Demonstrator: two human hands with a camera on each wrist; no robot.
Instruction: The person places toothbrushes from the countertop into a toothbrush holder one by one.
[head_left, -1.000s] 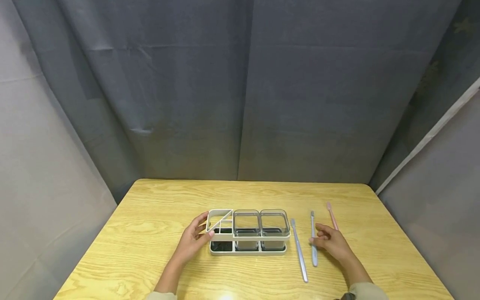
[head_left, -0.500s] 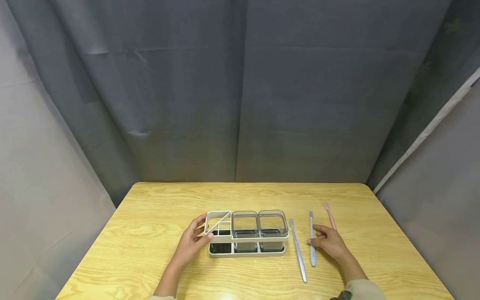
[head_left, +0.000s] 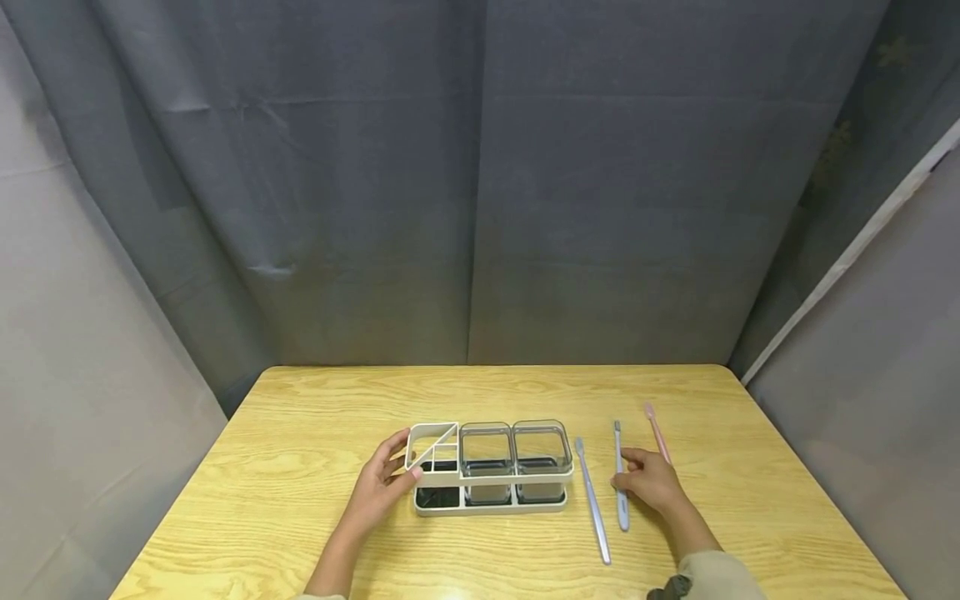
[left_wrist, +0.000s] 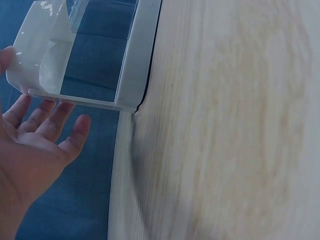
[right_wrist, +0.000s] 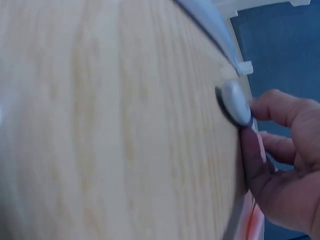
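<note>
A white toothbrush holder point(head_left: 495, 481) stands on the table, with divided slots at its left end and two clear cups point(head_left: 542, 424) beside them. My left hand point(head_left: 377, 490) grips that left end, thumb in front and fingers behind; in the left wrist view several fingertips point(left_wrist: 64, 109) touch its side. My right hand point(head_left: 652, 482) pinches a blue-grey toothbrush point(head_left: 622, 512) between thumb and fingers. Its handle end point(right_wrist: 235, 102) points at the right wrist camera, and the brush lies on or just above the tabletop; I cannot tell which.
Between the holder and the pinched brush lies another blue-grey toothbrush point(head_left: 592, 502). A pink toothbrush point(head_left: 657, 432) lies just beyond my right hand, partly hidden by it. Grey curtains point(head_left: 360, 208) hang behind the wooden table point(head_left: 247, 500) and at both sides.
The whole head view shifts slightly as the camera moves. My right fingers draw a little closer round the toothbrush. The left hand and the holder stay in place.
</note>
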